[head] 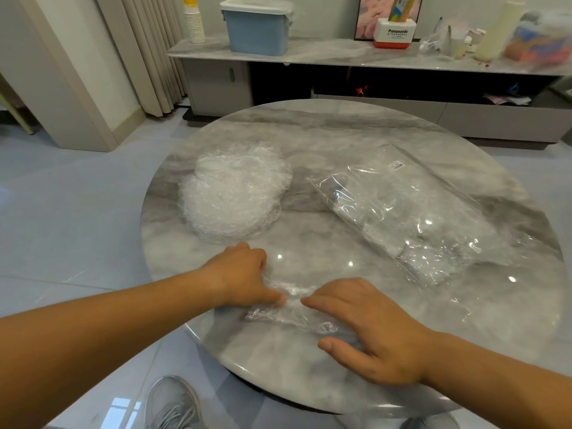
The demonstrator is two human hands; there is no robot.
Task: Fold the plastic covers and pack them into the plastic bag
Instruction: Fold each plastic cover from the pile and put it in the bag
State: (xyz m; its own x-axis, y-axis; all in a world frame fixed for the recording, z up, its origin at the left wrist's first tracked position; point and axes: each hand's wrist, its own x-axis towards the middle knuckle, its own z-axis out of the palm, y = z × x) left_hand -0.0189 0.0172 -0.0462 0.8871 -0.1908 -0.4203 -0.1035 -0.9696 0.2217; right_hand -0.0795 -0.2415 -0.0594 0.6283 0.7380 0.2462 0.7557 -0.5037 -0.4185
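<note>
A folded clear plastic cover lies near the front edge of the round marble table. My left hand has its fingers curled on the cover's left end, thumb pressed on the plastic. My right hand lies flat over the cover's right part, fingers straight. A heap of crumpled plastic covers sits at the table's left. The clear plastic bag, with some covers inside, lies at the right.
Behind the table runs a low marble-topped cabinet with a blue lidded box, stacked paper cups, a Panasonic box and clutter. Curtains hang at the left. My shoe shows below the table edge.
</note>
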